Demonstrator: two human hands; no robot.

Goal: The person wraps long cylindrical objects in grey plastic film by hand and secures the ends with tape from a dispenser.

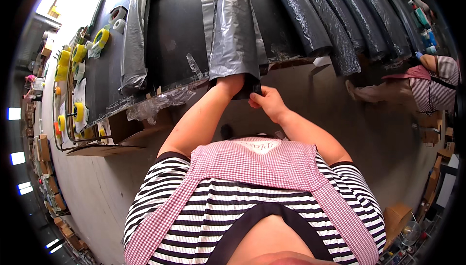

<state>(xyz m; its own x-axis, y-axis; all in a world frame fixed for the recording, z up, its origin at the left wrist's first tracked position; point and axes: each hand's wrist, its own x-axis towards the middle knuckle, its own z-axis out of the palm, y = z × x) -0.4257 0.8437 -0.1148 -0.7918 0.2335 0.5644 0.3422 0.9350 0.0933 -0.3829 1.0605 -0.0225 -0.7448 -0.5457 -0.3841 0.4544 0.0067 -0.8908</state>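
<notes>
A long silver-grey plastic sleeve (pixel 234 32) lies lengthwise on the dark table, its open end hanging over the near edge. My left hand (pixel 232 84) reaches into that opening; its fingers are hidden inside, so I cannot tell what they hold. At the right corner of the opening, my right hand (pixel 268 101) is closed, with thumb and fingers pinching the sleeve's dark rim.
Several black wrapped rolls (pixel 303 19) lie side by side to the right. Another grey plastic-covered roll (pixel 135 46) is at the left, near yellow tape rolls (pixel 101 37). Crumpled clear film (pixel 160 104) hangs off the table's front edge. A co-worker (pixel 429 85) stands at the far right.
</notes>
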